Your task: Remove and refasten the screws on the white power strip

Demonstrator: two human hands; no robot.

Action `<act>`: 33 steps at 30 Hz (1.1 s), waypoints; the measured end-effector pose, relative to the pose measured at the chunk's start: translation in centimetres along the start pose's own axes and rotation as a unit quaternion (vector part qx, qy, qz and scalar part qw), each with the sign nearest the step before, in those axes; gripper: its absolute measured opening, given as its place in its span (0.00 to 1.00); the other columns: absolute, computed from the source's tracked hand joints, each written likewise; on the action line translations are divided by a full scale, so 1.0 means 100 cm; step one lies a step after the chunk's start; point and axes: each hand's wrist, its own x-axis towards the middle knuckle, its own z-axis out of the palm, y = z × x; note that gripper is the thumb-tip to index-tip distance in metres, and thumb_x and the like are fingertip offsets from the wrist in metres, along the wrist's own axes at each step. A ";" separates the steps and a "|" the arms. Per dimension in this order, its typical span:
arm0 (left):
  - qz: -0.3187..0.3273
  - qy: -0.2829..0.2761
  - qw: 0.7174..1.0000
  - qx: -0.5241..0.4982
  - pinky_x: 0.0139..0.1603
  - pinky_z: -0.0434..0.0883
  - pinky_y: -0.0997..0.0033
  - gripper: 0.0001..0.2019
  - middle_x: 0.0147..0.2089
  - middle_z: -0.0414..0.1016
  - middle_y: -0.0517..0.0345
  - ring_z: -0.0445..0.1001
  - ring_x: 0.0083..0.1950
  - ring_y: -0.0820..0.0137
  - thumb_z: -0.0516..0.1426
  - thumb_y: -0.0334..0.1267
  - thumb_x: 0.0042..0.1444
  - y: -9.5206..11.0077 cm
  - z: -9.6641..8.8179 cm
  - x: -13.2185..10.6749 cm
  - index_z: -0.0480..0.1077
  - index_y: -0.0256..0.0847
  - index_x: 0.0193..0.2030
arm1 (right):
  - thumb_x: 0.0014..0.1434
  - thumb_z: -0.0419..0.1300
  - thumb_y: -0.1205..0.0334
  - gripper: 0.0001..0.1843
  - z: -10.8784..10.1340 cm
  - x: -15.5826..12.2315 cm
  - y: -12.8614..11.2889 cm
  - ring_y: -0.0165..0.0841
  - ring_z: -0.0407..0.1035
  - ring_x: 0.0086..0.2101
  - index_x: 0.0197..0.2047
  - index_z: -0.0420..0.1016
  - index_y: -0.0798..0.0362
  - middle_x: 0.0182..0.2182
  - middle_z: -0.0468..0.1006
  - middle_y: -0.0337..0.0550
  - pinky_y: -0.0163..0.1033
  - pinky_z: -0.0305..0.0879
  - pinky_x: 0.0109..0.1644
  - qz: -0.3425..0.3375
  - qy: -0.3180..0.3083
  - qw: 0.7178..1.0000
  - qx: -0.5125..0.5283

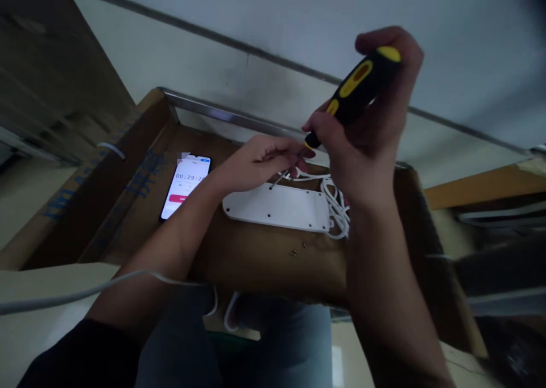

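A white power strip (277, 207) lies face down on a brown cardboard surface (256, 263), its white cord (336, 206) coiled at its right end. My right hand (362, 143) is wrapped round the black and yellow handle of a screwdriver (356, 89), whose metal shaft (279, 178) points down at the strip's back near its top edge. My left hand (260, 163) rests over the strip's upper edge, its fingers curled close by the shaft's tip. Two small screws (298, 249) lie loose on the cardboard just in front of the strip.
A smartphone (185, 186) showing a running timer lies left of the strip. A metal rail (222, 114) borders the far side of the cardboard. A white cable (85, 291) crosses my lap at lower left. Cardboard flaps rise at left and right.
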 end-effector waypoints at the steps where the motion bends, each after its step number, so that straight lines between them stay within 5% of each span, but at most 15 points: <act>1: 0.001 -0.010 1.000 0.019 0.53 0.76 0.67 0.09 0.44 0.85 0.54 0.82 0.48 0.67 0.60 0.41 0.67 0.000 -0.004 0.000 0.79 0.38 0.43 | 0.53 0.60 0.68 0.32 0.005 0.000 0.001 0.15 0.64 0.36 0.61 0.63 0.40 0.61 0.62 0.37 0.29 0.71 0.41 0.026 0.031 0.999 0.037; 4: -0.007 -0.019 0.999 0.042 0.53 0.77 0.66 0.09 0.46 0.85 0.52 0.82 0.50 0.65 0.63 0.41 0.64 -0.002 -0.011 0.001 0.79 0.38 0.45 | 0.48 0.54 0.68 0.29 0.018 0.006 -0.001 0.20 0.67 0.36 0.55 0.60 0.45 0.48 0.69 0.38 0.32 0.68 0.39 0.135 0.064 0.978 0.143; 7: -0.025 -0.028 0.995 0.093 0.49 0.77 0.65 0.10 0.44 0.84 0.51 0.82 0.47 0.64 0.63 0.42 0.63 -0.006 -0.007 -0.002 0.78 0.37 0.44 | 0.43 0.53 0.66 0.26 0.031 0.017 -0.011 0.24 0.58 0.29 0.48 0.56 0.47 0.34 0.63 0.40 0.32 0.54 0.27 0.171 0.048 0.962 0.205; 11: -0.063 -0.055 0.964 0.252 0.57 0.76 0.58 0.21 0.53 0.82 0.46 0.80 0.54 0.57 0.68 0.48 0.57 -0.015 0.006 -0.018 0.75 0.38 0.52 | 0.51 0.53 0.60 0.16 0.053 0.022 -0.027 0.23 0.45 0.22 0.41 0.51 0.51 0.29 0.50 0.41 0.36 0.41 0.21 0.188 0.073 0.957 0.211; 14: -0.118 -0.036 0.930 0.345 0.61 0.73 0.51 0.33 0.58 0.78 0.44 0.77 0.60 0.50 0.74 0.54 0.48 -0.022 0.016 -0.030 0.72 0.39 0.55 | 0.60 0.54 0.48 0.24 0.066 0.023 -0.032 0.19 0.39 0.21 0.37 0.43 0.55 0.28 0.42 0.40 0.33 0.38 0.22 0.201 0.168 0.944 0.198; 17: -0.133 -0.020 0.920 0.368 0.59 0.73 0.53 0.32 0.57 0.77 0.46 0.76 0.59 0.50 0.74 0.53 0.47 -0.026 0.020 -0.033 0.71 0.40 0.54 | 0.59 0.58 0.47 0.27 0.070 0.023 -0.031 0.17 0.37 0.20 0.39 0.41 0.54 0.29 0.41 0.39 0.32 0.37 0.19 0.206 0.230 0.927 0.212; 21: -0.129 0.006 0.935 0.330 0.52 0.72 0.60 0.22 0.52 0.79 0.50 0.78 0.52 0.58 0.70 0.46 0.54 -0.028 0.018 -0.031 0.71 0.39 0.50 | 0.61 0.59 0.45 0.29 0.060 0.022 -0.020 0.20 0.40 0.16 0.40 0.42 0.53 0.26 0.43 0.36 0.34 0.33 0.17 0.179 0.173 0.941 0.228; 26: -0.093 0.054 0.966 0.237 0.43 0.71 0.68 0.10 0.44 0.81 0.53 0.78 0.43 0.67 0.61 0.41 0.63 -0.033 0.017 -0.030 0.73 0.38 0.46 | 0.57 0.63 0.49 0.28 0.044 0.023 -0.006 0.21 0.57 0.22 0.42 0.46 0.51 0.32 0.62 0.34 0.35 0.52 0.23 0.146 0.098 0.957 0.232; 33: -0.019 0.064 0.975 0.214 0.47 0.71 0.70 0.14 0.44 0.83 0.51 0.78 0.44 0.70 0.55 0.44 0.72 -0.036 0.018 -0.028 0.78 0.36 0.48 | 0.50 0.62 0.49 0.34 0.042 0.026 0.000 0.21 0.44 0.20 0.38 0.39 0.55 0.27 0.60 0.32 0.36 0.42 0.21 0.175 0.105 0.951 0.233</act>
